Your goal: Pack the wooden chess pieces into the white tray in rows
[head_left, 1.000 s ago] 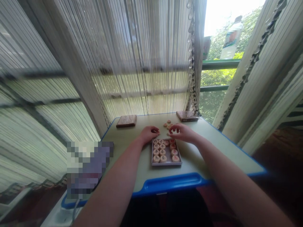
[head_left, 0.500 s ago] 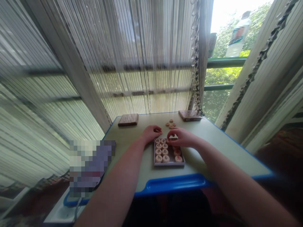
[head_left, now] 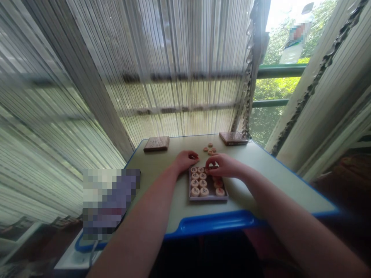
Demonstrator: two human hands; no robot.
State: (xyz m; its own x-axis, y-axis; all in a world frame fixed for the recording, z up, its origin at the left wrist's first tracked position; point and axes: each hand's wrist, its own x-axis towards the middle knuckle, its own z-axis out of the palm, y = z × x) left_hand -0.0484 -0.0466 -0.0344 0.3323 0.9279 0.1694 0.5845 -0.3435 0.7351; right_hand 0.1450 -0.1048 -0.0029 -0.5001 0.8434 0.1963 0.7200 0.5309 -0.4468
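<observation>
Round wooden pieces with black characters fill two columns at the left of a shallow box [head_left: 209, 199]; red-marked pieces [head_left: 220, 192] lie along its right side. My right hand [head_left: 222, 165] reaches over the box's far edge, its fingertips closed on a piece [head_left: 207, 171] in the back row. Beyond the box's far left corner, my left hand [head_left: 186, 160] has its fingers curled round another round piece [head_left: 197, 159]. Several loose pieces [head_left: 210, 152] lie on the table just past my right hand.
On the pale, blue-edged table [head_left: 162, 170], a flat brown box [head_left: 157, 143] sits at the back left and another [head_left: 234, 138] at the back right. A blurred-out object [head_left: 116, 204] lies at the left edge. String curtains [head_left: 174, 58] hang behind.
The camera view has shifted slightly, moving the table and box a little in the picture. Both hands keep nearly the same places and grips.
</observation>
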